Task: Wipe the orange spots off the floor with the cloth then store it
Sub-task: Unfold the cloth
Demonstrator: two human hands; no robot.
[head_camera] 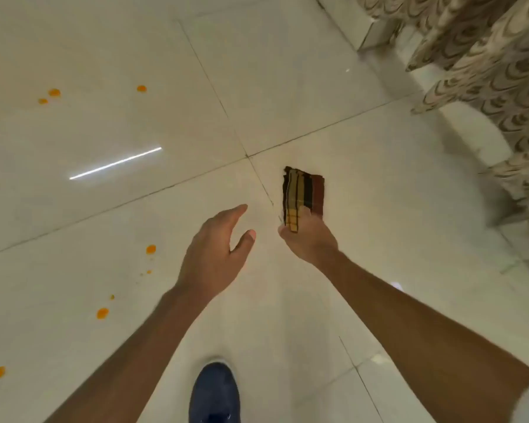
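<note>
Cloth (303, 193) looks light and floppy, folded and pinched at its near end in the right hand (309, 239), left hand (217, 248) open and empty beside it, so I'd bunch it before wiping those orange spots (102, 312).

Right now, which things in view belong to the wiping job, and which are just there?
Job: striped cloth held in the right hand; empty left hand; orange spots on the tiled floor.
Just there: patterned curtains; blue shoe.
</note>
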